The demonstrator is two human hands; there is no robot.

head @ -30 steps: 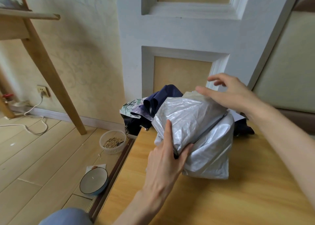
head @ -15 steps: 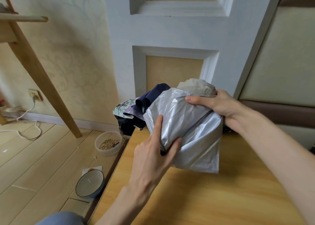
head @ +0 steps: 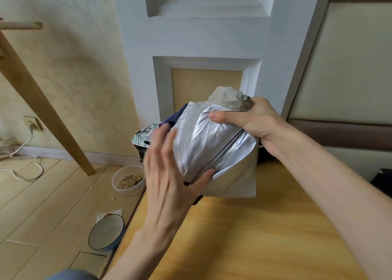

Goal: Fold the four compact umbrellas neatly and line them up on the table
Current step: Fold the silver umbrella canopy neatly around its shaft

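1. Head view shows us the silver umbrella [head: 212,144] lifted just above the far end of the table [head: 265,237], its cloth loose and baggy rather than wrapped tight.
2. Our right hand [head: 254,120] grips its top: the thumb presses into the silver cloth and the other fingers curl round the beige end [head: 229,99].
3. Our left hand [head: 169,180] is blurred. Its fingers [head: 163,137] lie straight and spread along the left side of the bundle, and the thumb touches the lower fold. It clasps nothing that we can see.
4. Behind the bundle, a navy umbrella [head: 174,118] and a patterned umbrella [head: 144,135] lie heaped at the table's far edge.
5. We judge that we are gathering and smoothing this umbrella's cloth. None is lined up yet, so the task looks early.
6. Next, the right hand should hold firm while the left wraps the pleats one way round the shaft. We cannot see a strap, so we must find it before laying the umbrella on the wood.
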